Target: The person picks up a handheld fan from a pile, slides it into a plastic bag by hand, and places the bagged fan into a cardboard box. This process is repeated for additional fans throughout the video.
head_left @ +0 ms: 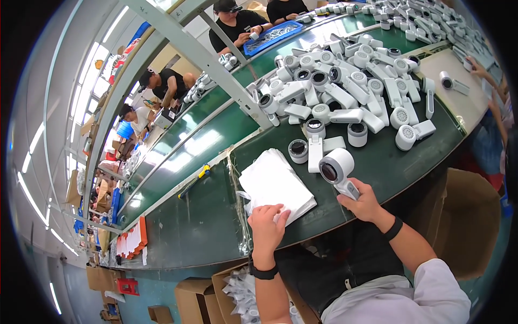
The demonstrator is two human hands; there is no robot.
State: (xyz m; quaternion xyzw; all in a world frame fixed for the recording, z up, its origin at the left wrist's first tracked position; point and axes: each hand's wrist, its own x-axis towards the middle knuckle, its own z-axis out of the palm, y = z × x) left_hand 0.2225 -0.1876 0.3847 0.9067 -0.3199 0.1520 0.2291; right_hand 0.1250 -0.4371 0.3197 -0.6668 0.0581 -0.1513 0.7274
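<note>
My right hand [365,202] is closed round the handle of a white handheld fan [339,164], whose round head with a dark face points up and left. A stack of thin white bags [276,181] lies flat on the green bench in front of me. Along its near edge, my left hand [267,218] has curled fingers and thumb pressed on the bags. Just beyond the held fan, several loose fans lie close together, among them one with a dark round face [298,150] and another with a short white barrel [357,134].
A large heap of white fans [345,81] covers the bench's far right. A yellow-and-black tool [195,180] lies left of the bags, and an orange box of white sheets [133,237] farther left. Cardboard boxes [465,216] stand below the edge. Co-workers [237,27] sit across.
</note>
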